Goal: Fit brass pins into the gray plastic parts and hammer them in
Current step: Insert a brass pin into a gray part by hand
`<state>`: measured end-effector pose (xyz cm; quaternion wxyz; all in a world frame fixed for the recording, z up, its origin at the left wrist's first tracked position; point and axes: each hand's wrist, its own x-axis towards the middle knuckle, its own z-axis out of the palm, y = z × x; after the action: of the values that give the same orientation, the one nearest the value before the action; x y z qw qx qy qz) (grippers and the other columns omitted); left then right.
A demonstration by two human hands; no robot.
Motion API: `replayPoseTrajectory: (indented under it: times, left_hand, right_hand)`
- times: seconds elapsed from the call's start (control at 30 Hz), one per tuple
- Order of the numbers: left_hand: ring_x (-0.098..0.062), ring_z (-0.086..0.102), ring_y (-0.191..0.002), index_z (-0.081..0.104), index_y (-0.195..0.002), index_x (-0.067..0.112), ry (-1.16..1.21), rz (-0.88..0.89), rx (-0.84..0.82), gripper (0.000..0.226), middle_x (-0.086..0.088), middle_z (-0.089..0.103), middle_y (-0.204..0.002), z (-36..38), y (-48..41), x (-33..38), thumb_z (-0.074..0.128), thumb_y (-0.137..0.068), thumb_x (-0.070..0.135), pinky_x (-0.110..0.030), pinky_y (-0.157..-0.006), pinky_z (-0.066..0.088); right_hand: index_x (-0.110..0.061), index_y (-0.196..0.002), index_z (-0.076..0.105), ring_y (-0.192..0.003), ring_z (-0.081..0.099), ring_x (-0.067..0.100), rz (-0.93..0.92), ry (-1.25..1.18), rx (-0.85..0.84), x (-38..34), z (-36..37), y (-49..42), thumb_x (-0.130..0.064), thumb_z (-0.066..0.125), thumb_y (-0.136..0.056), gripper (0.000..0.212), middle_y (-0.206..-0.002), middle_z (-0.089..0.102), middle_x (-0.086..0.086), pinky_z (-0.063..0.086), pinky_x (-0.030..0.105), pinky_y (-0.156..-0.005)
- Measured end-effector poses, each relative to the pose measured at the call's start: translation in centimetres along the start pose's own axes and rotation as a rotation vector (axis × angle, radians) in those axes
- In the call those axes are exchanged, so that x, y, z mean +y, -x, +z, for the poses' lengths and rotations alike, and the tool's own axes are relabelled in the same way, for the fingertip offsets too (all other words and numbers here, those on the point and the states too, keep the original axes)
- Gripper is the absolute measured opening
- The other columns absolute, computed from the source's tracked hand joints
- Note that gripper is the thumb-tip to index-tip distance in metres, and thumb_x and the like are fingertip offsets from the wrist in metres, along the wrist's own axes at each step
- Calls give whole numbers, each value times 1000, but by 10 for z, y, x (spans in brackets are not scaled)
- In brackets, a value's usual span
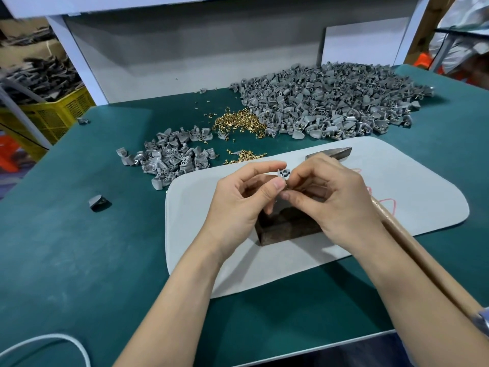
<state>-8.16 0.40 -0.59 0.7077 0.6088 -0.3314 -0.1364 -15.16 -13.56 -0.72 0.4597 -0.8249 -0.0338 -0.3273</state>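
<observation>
My left hand and right hand both pinch the gray plastic part just above the dark block; if my fingertips slip, it could drop and any half-seated pin could pop out.

The left hand and right hand are bare with short nails, on bare forearms; a silvery band at 4 o'clock is perhaps a wristband.
</observation>
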Motion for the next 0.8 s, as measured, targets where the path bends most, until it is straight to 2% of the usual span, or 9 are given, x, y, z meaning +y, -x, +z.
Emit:
replayPoseTrajectory:
  times: [0.13,0.23,0.33,0.43,0.6,0.8]
  left_hand:
    - [-9,42,-53,65,-108,11,-15,-3,-28,29,11,58,-62,-1,0,0,63,-82,22,-14,-64,42]
    - [-11,42,-55,67,-105,14,-8,-12,-39,22,10,57,-64,-3,0,-2,62,-85,19,-15,-64,41]
    - [-14,43,-58,69,-104,14,3,-22,-47,23,-6,59,-74,-4,0,-3,59,-84,20,-17,-62,41]
    - [-14,44,-59,70,-102,16,17,-36,-53,22,-16,58,-80,-5,0,-4,59,-84,21,-18,-61,41]
    - [-15,46,-59,71,-97,18,31,-37,-64,20,-12,60,-78,-5,0,-6,57,-84,21,-20,-60,41]
    - [-16,46,-60,72,-97,17,27,-39,-59,20,-14,61,-80,-5,0,-6,57,-84,22,-22,-61,41]
  right_hand:
    - [-17,-77,63,-74,54,8,19,11,-35,-2,-1,1,-11,79,-73,17,-76,53,-19,49,39,-69]
    - [-21,-73,59,-74,52,5,21,-15,-59,-5,0,1,-9,78,-72,22,-75,54,-23,49,40,-71]
    - [-23,-73,58,-71,55,15,77,-135,-90,-6,0,1,-4,77,-72,27,-74,55,-21,51,45,-76]
    - [-24,-73,57,-71,56,17,116,-219,-121,-6,-1,0,-2,76,-73,29,-72,55,-15,50,39,-77]
    - [-19,-74,56,-69,56,11,141,-272,-192,-7,-3,0,0,73,-75,25,-68,54,-11,45,15,-69]
    - [-19,-75,57,-70,56,12,148,-290,-216,-9,-5,0,3,70,-77,26,-68,56,-9,46,20,-69]
